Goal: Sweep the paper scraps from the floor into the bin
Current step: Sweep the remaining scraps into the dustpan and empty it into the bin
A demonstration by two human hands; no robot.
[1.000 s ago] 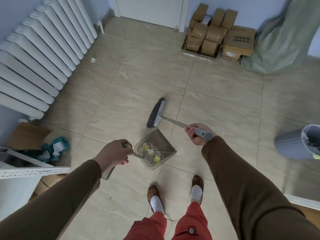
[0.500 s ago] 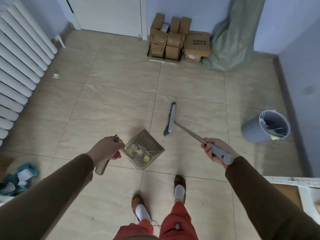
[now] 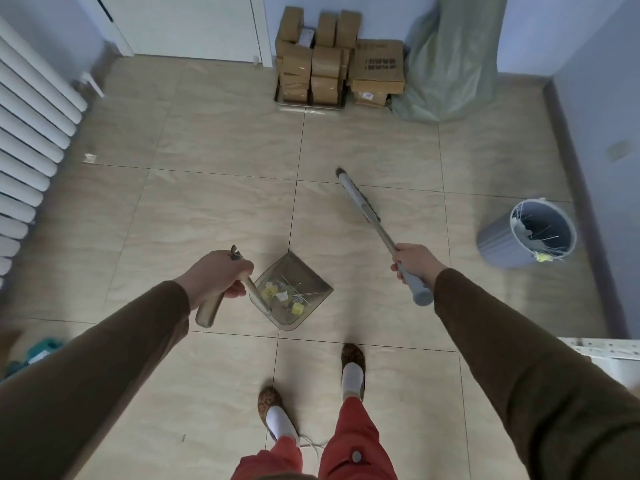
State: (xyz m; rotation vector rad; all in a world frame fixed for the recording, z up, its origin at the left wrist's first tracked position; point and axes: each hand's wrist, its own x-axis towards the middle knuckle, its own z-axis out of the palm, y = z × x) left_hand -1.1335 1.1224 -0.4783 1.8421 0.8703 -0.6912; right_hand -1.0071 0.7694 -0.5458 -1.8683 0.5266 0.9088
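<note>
1. The left hand (image 3: pixel 214 277) was clenched on the handle of the dustpan (image 3: pixel 292 294), which held the paper scraps (image 3: pixel 282 296).
2. The right hand (image 3: pixel 414 263) gripped the broom (image 3: pixel 360 202).
3. The bin (image 3: pixel 528 233) lay well apart to the right, against the floor's right edge, nearer the right hand; the pan likely had to cross over.

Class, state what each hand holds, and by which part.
Left hand holds the dustpan by its handle; right hand holds the broom near its handle's grey end grip.
</note>
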